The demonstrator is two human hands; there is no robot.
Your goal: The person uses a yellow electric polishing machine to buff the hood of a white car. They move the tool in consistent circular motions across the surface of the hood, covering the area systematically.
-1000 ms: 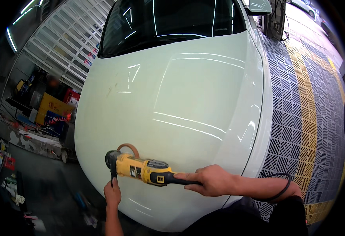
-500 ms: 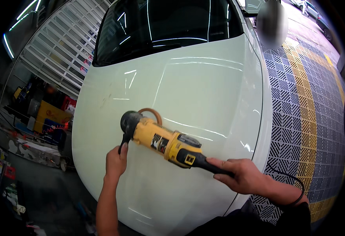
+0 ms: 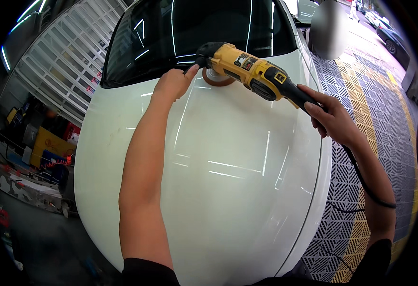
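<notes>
Both my hands hold a yellow and black polisher (image 3: 242, 69) over the far part of a white car hood (image 3: 237, 190), close to the windshield (image 3: 204, 28). My left hand (image 3: 173, 86) is closed round the black side handle by the tool's head. Round the black rear handle, my right hand (image 3: 332, 114) is wrapped at the right. An orange-brown polishing pad (image 3: 220, 82) shows under the head; whether its whole face touches the hood I cannot tell. The black power cord (image 3: 361, 178) runs from the rear handle along my right forearm.
A white slatted gate (image 3: 66, 50) stands at the left, with a yellow box (image 3: 47, 145) and clutter below it. Grey and yellow grid tiles (image 3: 361, 105) cover the floor at the right. Beyond them are parked cars (image 3: 392, 38).
Both hands have carried the polisher from the middle of the hood away from me, up to near the windshield. The tool has rolled, and its pad now shows on the near side.
</notes>
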